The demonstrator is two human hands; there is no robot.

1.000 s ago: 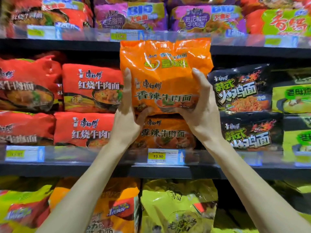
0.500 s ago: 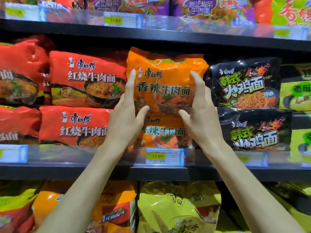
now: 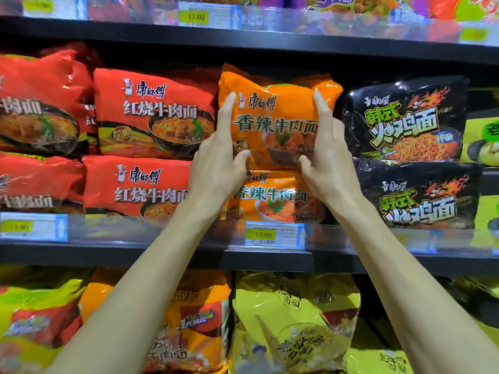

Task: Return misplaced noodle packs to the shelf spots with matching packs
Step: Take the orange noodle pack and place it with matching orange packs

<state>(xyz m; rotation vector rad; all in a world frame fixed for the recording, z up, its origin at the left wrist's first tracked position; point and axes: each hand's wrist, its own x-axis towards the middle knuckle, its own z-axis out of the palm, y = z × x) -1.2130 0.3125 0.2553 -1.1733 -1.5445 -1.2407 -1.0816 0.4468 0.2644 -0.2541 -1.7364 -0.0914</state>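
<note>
An orange noodle pack sits on top of a matching orange pack in the middle shelf row. My left hand holds its left side, index finger up along the edge and thumb on the lower front. On the other side my right hand mirrors that hold. The remaining fingers of both hands are hidden behind the pack.
Red packs are stacked directly left and black packs directly right of the orange stack. A price tag hangs on the shelf edge. The upper shelf board runs close above. Yellow packs fill the shelf below.
Both hands have carried the orange pack down from in front of the upper shelf and back into the slot, onto the matching pack. The view has also drawn closer.
</note>
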